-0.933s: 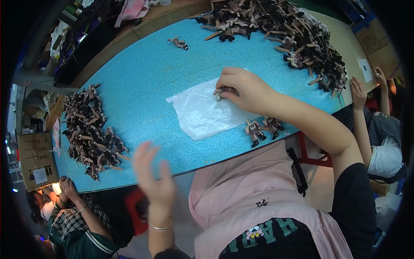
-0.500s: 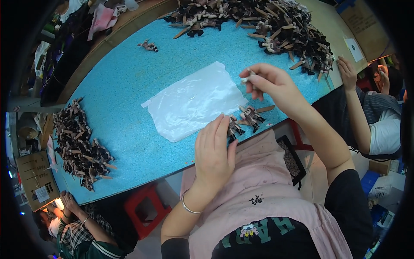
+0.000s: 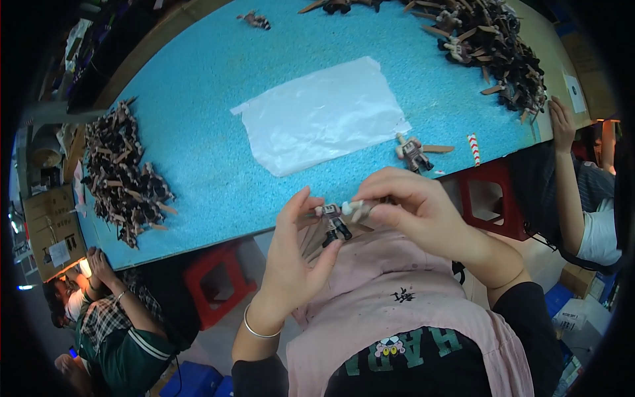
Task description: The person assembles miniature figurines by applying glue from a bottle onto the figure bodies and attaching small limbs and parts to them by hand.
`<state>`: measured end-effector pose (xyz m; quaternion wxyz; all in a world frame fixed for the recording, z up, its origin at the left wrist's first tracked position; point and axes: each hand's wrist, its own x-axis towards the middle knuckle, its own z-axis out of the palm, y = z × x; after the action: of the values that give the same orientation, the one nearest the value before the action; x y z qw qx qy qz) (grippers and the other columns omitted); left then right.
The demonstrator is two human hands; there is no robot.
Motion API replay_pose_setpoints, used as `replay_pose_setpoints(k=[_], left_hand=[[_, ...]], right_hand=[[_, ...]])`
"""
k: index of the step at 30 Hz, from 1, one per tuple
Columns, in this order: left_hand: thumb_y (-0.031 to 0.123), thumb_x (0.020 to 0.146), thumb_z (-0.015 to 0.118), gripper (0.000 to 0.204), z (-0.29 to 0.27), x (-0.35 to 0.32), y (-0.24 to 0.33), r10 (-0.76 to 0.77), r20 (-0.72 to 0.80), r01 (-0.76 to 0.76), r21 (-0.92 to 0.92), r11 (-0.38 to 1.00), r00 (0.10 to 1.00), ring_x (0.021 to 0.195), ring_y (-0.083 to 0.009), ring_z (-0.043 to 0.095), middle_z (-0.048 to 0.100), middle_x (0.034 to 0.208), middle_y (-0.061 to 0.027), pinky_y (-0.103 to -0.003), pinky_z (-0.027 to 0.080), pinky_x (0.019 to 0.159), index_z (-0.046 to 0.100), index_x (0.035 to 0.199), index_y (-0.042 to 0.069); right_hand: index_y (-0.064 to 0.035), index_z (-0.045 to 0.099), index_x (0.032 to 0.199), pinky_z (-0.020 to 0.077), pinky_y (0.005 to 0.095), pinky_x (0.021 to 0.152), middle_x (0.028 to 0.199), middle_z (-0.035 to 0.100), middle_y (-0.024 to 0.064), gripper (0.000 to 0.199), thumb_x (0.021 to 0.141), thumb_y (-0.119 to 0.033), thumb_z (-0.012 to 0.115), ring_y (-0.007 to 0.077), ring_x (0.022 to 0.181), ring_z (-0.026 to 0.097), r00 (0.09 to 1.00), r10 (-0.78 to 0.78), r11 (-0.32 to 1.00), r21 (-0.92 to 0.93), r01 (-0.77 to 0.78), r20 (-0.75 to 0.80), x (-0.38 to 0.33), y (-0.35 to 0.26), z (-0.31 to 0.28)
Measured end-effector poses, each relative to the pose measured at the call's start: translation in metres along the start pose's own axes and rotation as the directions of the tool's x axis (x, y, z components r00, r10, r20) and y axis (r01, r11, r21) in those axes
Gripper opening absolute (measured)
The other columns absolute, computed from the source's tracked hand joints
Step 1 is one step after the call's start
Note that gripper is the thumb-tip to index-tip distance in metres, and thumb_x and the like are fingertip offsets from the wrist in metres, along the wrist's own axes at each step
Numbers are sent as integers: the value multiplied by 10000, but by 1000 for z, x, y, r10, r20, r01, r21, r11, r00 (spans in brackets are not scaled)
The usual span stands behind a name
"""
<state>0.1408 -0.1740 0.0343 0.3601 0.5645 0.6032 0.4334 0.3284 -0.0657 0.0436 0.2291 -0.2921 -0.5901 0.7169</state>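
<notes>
My left hand [image 3: 288,255] grips a small toy figure [image 3: 332,223] with a dark-and-pale body and black legs, just in front of the table edge. In my right hand [image 3: 413,208] a small pale piece [image 3: 358,210] is pinched close to the figure's upper end; whether the two touch, I cannot tell. Another figure [image 3: 413,156] lies on the blue tabletop [image 3: 205,132] beyond my right hand, a flat brown piece beside it. A whitish plastic sheet [image 3: 324,119] lies flat in the middle of the table.
Piles of similar figures lie at the left [image 3: 122,178] and far right [image 3: 503,53]. A lone figure [image 3: 255,21] rests at the far side. A red-and-white striped strip [image 3: 473,149] is near the right edge. Red stools [image 3: 215,284] and other people sit along both sides.
My left hand has lifted a figure off the table. My right hand has come down and left with its pale piece to meet it. The view has shifted, too.
</notes>
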Motion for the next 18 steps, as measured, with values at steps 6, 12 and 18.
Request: replay_pose_setpoints(k=[6, 12, 18], left_hand=[[1, 716, 701, 701, 1, -3, -7, 26, 35, -29, 70, 997, 999, 1051, -284, 554, 505, 1154, -194, -351, 473, 882, 346, 1319, -37], [27, 707, 716, 692, 1, -4, -11, 55, 26, -58, 99, 993, 998, 1016, -293, 560, 514, 1137, -191, -354, 469, 867, 373, 1306, -28], [39, 705, 724, 678, 2, -5, -10, 63, 16, -64, 121, 991, 998, 992, -291, 561, 526, 1125, -183, -353, 465, 863, 393, 1293, -28]], right_hand=[[-5, 637, 1025, 455, 303, 795, 1027, 568, 107, 243, 783, 5, 626, 212, 956, 557, 989, -127, 951, -274, 142, 74, 1, 13, 23], [-13, 641, 1026, 459, 297, 783, 1023, 561, 108, 267, 760, -5, 652, 216, 936, 556, 975, -206, 910, -351, 223, 85, 2, 20, 29], [-7, 645, 1023, 463, 293, 773, 1017, 565, 111, 262, 761, -6, 656, 214, 923, 561, 978, -204, 909, -361, 208, 49, 1, 20, 33]])
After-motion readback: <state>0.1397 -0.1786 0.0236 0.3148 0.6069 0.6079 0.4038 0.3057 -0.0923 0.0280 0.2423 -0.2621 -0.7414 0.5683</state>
